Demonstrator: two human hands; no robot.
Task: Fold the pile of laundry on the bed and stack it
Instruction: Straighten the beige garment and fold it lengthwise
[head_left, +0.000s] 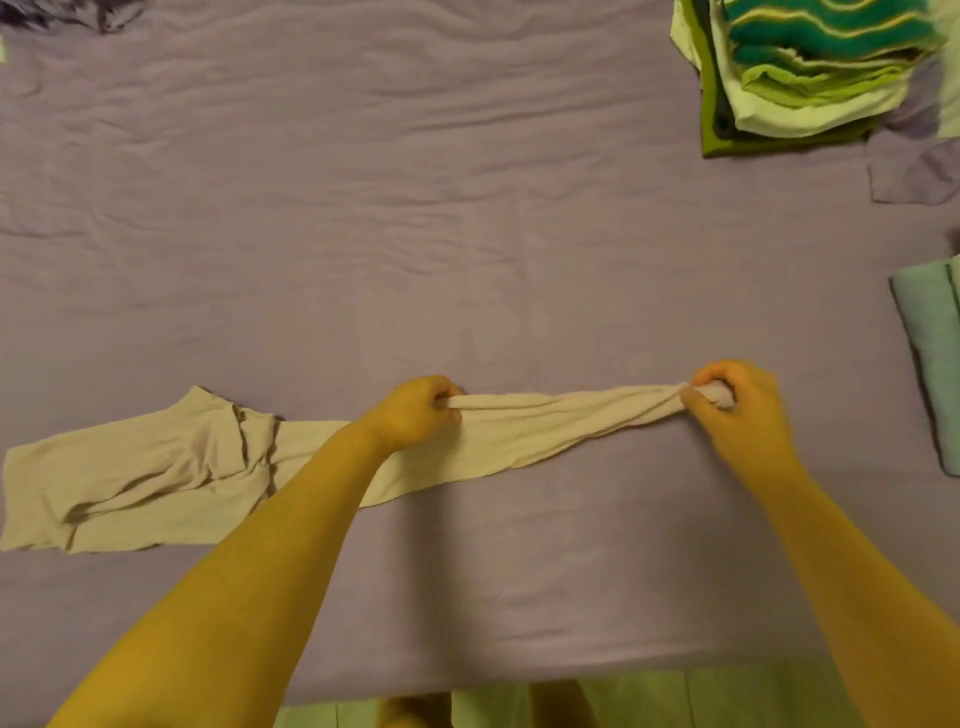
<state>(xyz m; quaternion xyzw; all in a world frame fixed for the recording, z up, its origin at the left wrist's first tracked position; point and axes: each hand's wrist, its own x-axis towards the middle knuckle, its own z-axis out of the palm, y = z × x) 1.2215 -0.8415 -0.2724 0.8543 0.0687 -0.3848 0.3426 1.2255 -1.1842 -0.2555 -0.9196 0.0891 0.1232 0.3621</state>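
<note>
A long beige garment lies stretched across the near part of the purple bed sheet. Its wide end is flat and creased at the left. My left hand grips the garment near its middle, fingers curled round the bunched cloth. My right hand pinches the narrow right end, which is gathered between its fingers. The stretch of cloth between my two hands is pulled taut just above the sheet.
A stack of folded clothes, green, white and teal striped, sits at the far right. A folded pale green piece lies at the right edge. A dark garment shows at the far left corner. The bed's near edge runs along the bottom.
</note>
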